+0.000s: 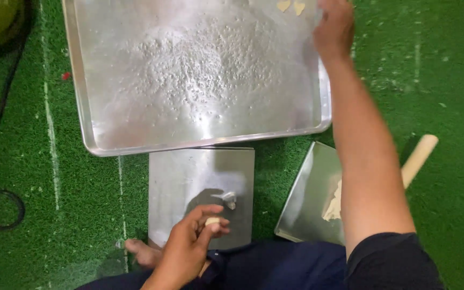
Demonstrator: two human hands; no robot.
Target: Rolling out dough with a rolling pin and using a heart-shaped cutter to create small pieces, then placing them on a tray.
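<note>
- Dough piece (212, 220), small and pale, sits pinched between the fingertips of my left hand (186, 249), over the near edge of the small steel plate (200, 182).
- My right hand (334, 27) reaches to the big tray's (89, 129) far right corner, beside two heart-shaped cutouts (291, 6); I judge it is placing shapes there.
- Next, I think, the pinched piece needs a gentle carry to that same corner.
- The right fingers run off the top edge, so I cannot tell their grip; my forearm covers part of the dough sheet (333, 205) on the second plate (310, 193) and the rolling pin (419, 158).
</note>
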